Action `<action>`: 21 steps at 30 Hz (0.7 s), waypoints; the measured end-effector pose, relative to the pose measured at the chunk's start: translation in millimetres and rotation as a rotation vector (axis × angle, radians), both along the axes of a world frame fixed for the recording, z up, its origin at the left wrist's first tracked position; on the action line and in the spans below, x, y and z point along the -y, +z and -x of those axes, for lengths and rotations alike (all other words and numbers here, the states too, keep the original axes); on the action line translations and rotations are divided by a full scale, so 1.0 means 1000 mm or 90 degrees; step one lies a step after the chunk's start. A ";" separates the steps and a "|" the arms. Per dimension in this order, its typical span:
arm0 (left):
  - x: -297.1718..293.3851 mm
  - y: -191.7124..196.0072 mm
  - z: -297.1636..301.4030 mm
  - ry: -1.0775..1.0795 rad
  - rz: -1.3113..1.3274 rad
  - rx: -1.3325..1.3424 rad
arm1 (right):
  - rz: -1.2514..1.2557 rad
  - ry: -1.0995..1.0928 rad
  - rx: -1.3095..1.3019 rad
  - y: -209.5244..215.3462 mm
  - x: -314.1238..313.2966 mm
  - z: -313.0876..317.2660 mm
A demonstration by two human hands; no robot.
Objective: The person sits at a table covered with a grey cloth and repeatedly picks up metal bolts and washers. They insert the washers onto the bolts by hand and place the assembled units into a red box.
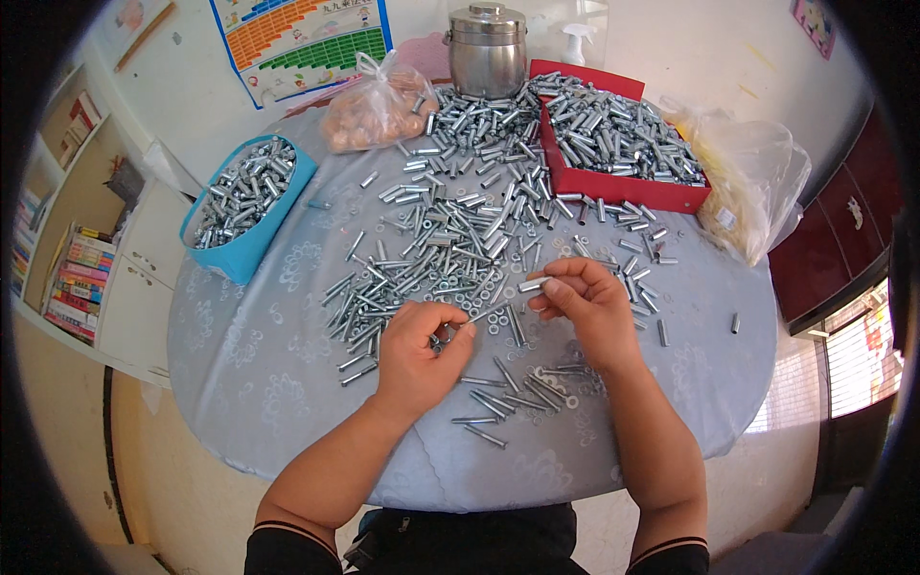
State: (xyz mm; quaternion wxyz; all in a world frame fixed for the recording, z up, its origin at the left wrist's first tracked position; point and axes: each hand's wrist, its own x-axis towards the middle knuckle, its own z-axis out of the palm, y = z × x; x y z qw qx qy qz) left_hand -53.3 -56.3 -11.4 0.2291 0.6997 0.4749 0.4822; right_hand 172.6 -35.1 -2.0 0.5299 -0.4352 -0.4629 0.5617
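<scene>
We see two bare hands at work over the middle of an oval bench (251,388) under a grey patterned cloth. The left hand (424,353) pinches a thin bolt (490,312) between thumb and forefinger, its other fingers curled in, and the bolt slants toward the right hand. The right hand (586,299) grips a short metal sleeve (533,285) at the fingertips (we cannot tell whether bolt and sleeve touch, though a small gap seems to show).

Beyond the hands, we find a loose heap (412,264) of bolts, sleeves and washers spreading from mid-bench toward the far edge. Nearer the near edge, between the forearms, lies a small scatter of bolts (491,403), with pale washers (571,402) just beside it. One sleeve stands apart toward the right edge.

Along the left part of the far edge we see a blue tub (247,254) full of metal parts, then a tied bag (376,115) of brownish, round things. A steel pot (487,56) stands at the middle of that edge; right of it, a red box (628,191) brims with sleeves, and a clear bag (757,168) slumps by the right edge.
</scene>
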 end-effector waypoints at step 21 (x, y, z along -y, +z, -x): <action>0.005 -0.004 0.000 -0.059 0.134 0.080 | -0.023 0.128 0.228 0.003 0.012 0.012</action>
